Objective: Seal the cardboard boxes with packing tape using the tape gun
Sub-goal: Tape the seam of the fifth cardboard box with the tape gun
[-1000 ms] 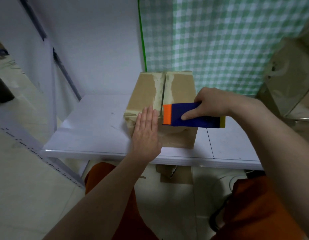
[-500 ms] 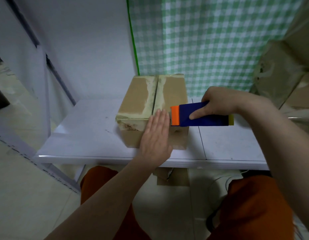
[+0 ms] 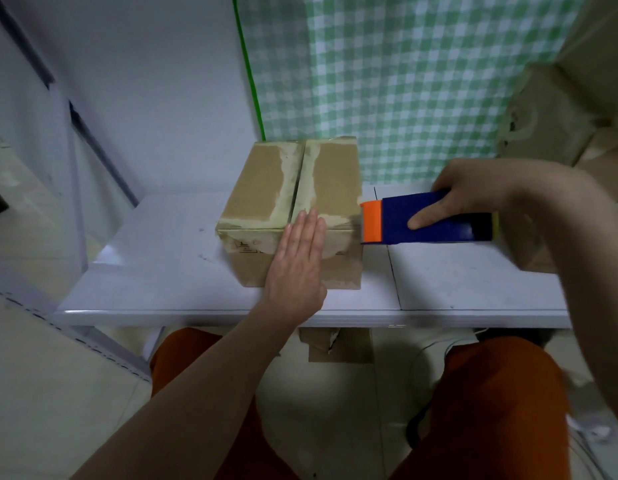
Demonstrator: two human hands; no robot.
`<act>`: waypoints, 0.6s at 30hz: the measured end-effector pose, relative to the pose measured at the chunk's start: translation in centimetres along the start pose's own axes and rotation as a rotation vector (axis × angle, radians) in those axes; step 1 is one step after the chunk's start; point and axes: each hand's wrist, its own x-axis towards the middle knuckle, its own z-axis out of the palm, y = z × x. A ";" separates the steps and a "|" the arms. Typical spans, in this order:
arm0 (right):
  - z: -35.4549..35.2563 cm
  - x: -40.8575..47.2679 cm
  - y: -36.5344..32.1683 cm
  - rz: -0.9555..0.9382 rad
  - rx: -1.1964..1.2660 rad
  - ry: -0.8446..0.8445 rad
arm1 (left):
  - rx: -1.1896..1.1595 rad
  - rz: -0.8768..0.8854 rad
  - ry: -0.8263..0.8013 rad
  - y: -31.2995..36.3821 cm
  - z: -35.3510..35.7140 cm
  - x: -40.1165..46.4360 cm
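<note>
Since the earlier frames, tape gun (image 3: 427,220) displaced rightward: its orange end, previously over the top of the cardboard box (image 3: 293,209), now sits just off the box's right edge, above the white table (image 3: 155,258); whether it touches the box cannot be told. Left hand (image 3: 297,265) holds the same flat pose on the near side of the box. Count, left to right: one table, one closed box on it, one left hand, one tape gun, one right hand (image 3: 473,192); further cardboard (image 3: 556,133) at far right, number unclear, cut off by the frame edge. Left hand: fingers straight and pressed together, palm laid flat against the box's front face, fingertips reaching the top edge near the centre seam. Right hand: curled round the blue body of the tape gun, index finger lying along its side. Box: both top flaps shut, meeting at a dark centre seam flanked by pale strips; contents not visible. A printed mark on the front face is too small to read. One scrap of cardboard (image 3: 338,344) lies on the floor under the table, partly hidden by the table edge. Green checked cloth (image 3: 421,81) hangs behind. Tape roll not discernible; the gun's right end is partly covered by the wrist.
</note>
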 end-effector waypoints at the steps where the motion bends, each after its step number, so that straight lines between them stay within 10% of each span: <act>1: 0.0 0.0 0.4 0.008 0.002 0.007 | -0.001 0.001 -0.006 0.0 0.0 0.0; 18: 2.2 1.4 2.4 -0.052 0.098 0.040 | -0.036 0.093 0.022 3.6 -0.4 1.5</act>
